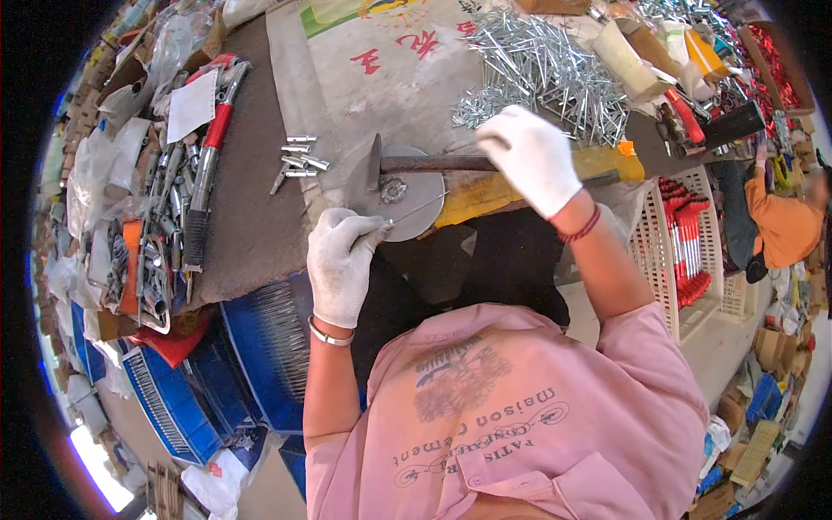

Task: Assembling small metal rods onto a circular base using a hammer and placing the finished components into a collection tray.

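Observation:
My right hand (530, 159), in a white glove, grips the wooden handle of a hammer (407, 164) whose metal head hangs over a round metal disc (362, 192). A small ring-shaped metal part (393, 190) lies on the disc just right of the hammer head. My left hand (341, 260), also gloved, pinches a thin metal pin (414, 211) whose tip reaches onto the disc. Behind my right hand lies a big heap of shiny metal pins (546, 69).
Several short metal sleeves (297, 160) lie on the brown mat left of the disc. Tools and metal parts (173, 199) crowd the left bench edge, blue crates (260, 355) stand below. Red-handled tools fill a white basket (685, 251). Another person in orange (784, 221) is at right.

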A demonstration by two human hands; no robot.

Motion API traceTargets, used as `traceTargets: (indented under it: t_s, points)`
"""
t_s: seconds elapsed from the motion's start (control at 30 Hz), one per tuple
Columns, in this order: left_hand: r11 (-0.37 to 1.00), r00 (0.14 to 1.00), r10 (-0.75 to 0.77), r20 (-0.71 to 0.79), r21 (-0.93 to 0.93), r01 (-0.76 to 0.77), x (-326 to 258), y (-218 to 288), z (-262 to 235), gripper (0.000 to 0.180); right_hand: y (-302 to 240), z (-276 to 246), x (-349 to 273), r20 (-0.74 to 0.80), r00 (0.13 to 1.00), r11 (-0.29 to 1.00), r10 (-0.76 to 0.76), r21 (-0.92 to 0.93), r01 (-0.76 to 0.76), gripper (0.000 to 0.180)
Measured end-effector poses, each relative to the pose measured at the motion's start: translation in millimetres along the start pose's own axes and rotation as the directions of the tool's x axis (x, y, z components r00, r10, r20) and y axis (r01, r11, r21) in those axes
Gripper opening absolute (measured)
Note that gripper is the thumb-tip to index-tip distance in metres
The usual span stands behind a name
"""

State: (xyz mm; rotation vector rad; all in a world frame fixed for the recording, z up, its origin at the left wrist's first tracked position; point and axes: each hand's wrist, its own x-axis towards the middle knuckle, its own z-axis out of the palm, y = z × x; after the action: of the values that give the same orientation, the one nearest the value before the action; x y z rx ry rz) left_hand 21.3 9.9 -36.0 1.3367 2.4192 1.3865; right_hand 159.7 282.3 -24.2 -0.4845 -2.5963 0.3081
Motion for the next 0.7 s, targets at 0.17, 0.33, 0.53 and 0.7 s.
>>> traceTargets:
  t_s: [0.17,0.33,0.53,0.7]
  points:
    - [1.0,1.0,0.02,0.001,0.005,-0.02,3,0,-1,0.014,42,11,9,0.031,0.999,0.998,-0.01,-0.054,0.011,0.006]
    - [1.0,1.0,0.024,-0.018,0.014,-0.024,0,-4,2,0.014,41,20,30,0.205,0.952,0.931,-0.226,-0.241,0.274,0.003]
    - [0.998,0.998,0.051,-0.034,0.029,-0.05,0,-7,7,0.014,19,5,36,0.149,0.976,0.979,-0.159,-0.107,0.175,0.004]
    - [0.999,0.999,0.034,-0.02,0.036,-0.033,-2,-8,4,0.013,47,0,35,0.23,0.971,0.953,-0.061,-0.276,0.126,0.008]
